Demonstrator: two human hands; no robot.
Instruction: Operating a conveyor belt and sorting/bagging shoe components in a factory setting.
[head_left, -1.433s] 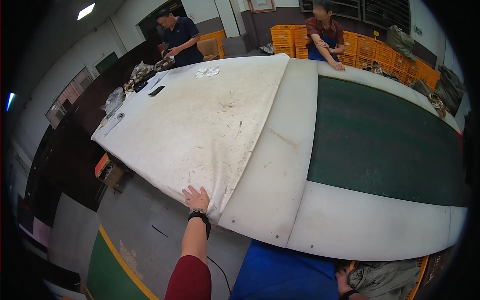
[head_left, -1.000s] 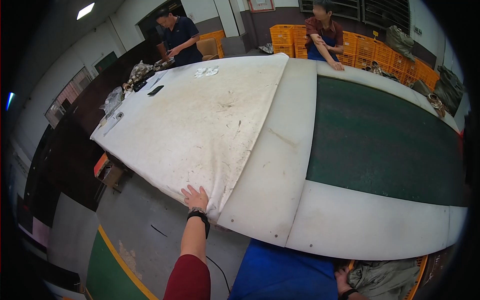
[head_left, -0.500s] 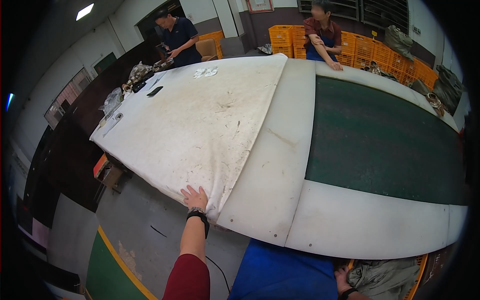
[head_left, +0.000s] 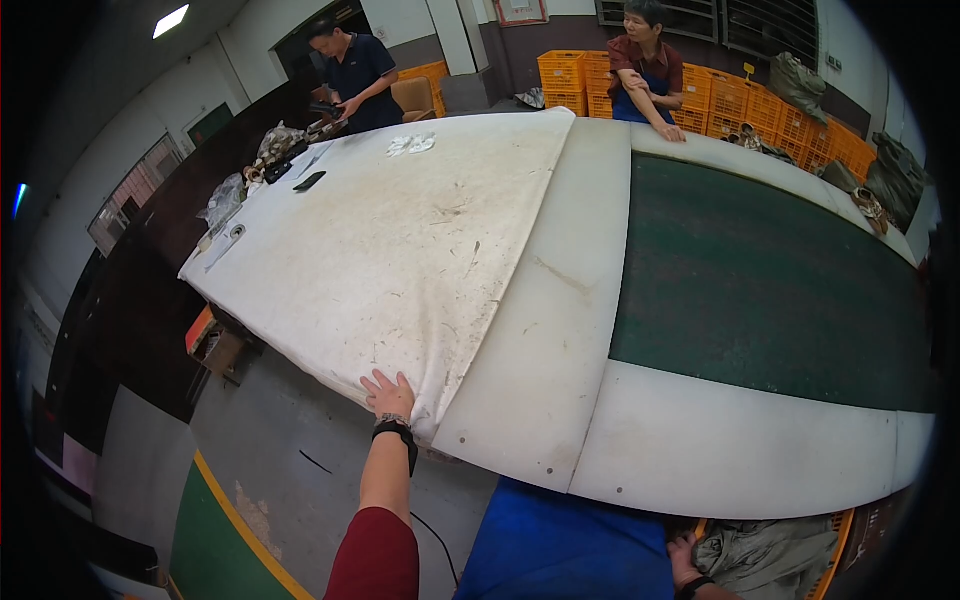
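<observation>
Left hand [head_left: 393, 399]: fingers apart, on white cloth [head_left: 370, 260] | right hand [head_left: 684, 560]: right of cloth (fingers' closure indiscernible) | risk: cloth rucking, if pushed sideways

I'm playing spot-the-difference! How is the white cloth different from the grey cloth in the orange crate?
The white cloth lies spread over the table; the grey cloth is bunched up in the orange crate. The white cloth is pale with dark marks; the grey cloth is darker. The white cloth shows a bigger area than the grey cloth. Both have wrinkles.
</observation>
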